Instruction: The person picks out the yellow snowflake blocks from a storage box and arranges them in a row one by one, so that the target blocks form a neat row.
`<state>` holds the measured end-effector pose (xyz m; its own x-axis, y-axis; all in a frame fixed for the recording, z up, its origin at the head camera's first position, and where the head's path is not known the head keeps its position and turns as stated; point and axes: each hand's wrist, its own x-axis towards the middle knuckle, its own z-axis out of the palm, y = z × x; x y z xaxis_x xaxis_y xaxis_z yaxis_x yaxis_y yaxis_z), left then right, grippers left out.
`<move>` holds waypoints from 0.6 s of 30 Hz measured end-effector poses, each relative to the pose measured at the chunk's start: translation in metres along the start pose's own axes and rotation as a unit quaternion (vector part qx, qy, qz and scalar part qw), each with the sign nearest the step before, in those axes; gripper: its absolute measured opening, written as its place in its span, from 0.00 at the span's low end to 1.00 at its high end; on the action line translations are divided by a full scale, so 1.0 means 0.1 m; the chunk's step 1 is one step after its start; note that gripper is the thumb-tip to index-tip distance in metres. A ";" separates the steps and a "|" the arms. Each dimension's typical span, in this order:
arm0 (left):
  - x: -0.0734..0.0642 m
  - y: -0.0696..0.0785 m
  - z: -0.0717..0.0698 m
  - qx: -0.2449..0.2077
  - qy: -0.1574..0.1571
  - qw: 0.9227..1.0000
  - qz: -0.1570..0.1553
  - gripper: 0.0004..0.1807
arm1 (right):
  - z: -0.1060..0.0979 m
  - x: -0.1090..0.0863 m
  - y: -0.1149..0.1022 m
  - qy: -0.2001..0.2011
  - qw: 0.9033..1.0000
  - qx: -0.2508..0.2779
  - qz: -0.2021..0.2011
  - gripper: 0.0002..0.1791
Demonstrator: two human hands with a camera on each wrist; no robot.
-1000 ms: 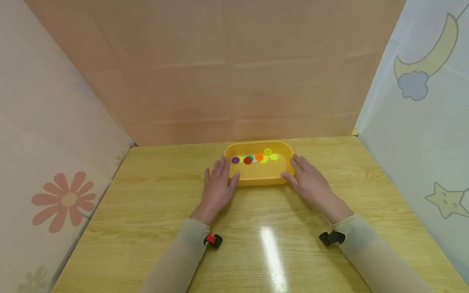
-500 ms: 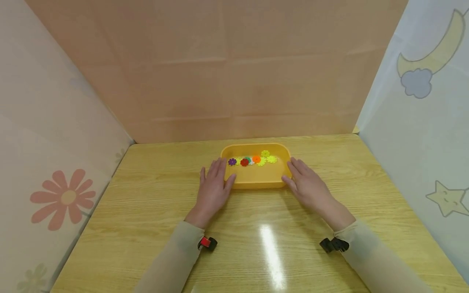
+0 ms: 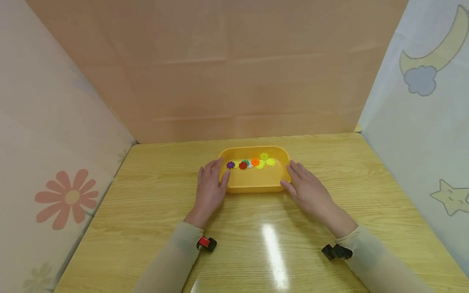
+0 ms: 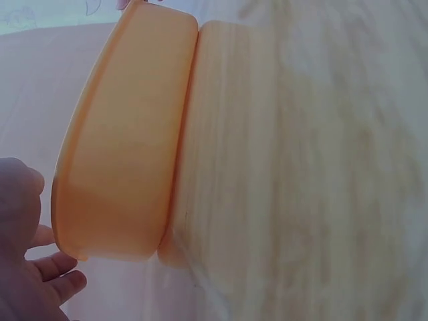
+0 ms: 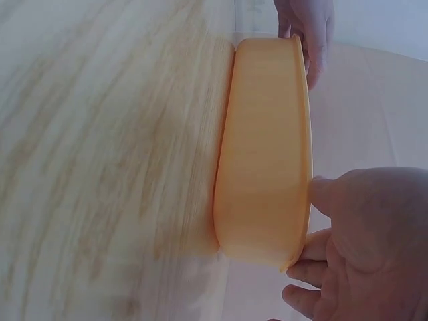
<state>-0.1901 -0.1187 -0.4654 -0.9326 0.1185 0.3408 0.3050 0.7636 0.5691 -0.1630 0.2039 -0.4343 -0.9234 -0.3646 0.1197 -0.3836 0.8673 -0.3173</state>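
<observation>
A shallow yellow plastic tray stands on the table in the head view. Inside lie several small flower-shaped discs, among them a purple disc, a red disc and an orange disc. My left hand is at the tray's left end, fingers fairly straight beside the wall; the left wrist view shows its thumb raised off the rim. At the opposite end, my right hand holds the front corner, thumb against the rim and fingers round the short side.
The wooden table runs back to a tan fabric wall. A white wall with a printed flower borders the left side; another with a moon and star borders the right. Black straps sit on both wrists.
The tray has come slightly toward me and left, with both hands alongside it. My left thumb now reaches less far in over the tray's corner.
</observation>
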 end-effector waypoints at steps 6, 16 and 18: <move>0.02 -0.02 0.00 -0.053 0.011 0.997 -0.053 0.31 | 0.02 -0.04 -0.03 0.006 1.000 -0.002 -0.004 0.39; 0.05 -0.11 0.04 -0.160 0.005 0.979 -0.123 0.34 | 0.03 -0.05 -0.05 0.004 1.000 -0.001 -0.015 0.38; 0.04 -0.13 0.05 -0.186 -0.005 0.973 -0.136 0.35 | 0.02 -0.03 -0.07 0.003 1.000 0.010 -0.016 0.39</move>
<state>-0.1992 -0.1243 -0.4752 -0.9898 -0.0474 0.1340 0.0945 0.4852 0.8693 -0.1579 0.1980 -0.4337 -0.9105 -0.3903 0.1363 -0.4132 0.8482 -0.3315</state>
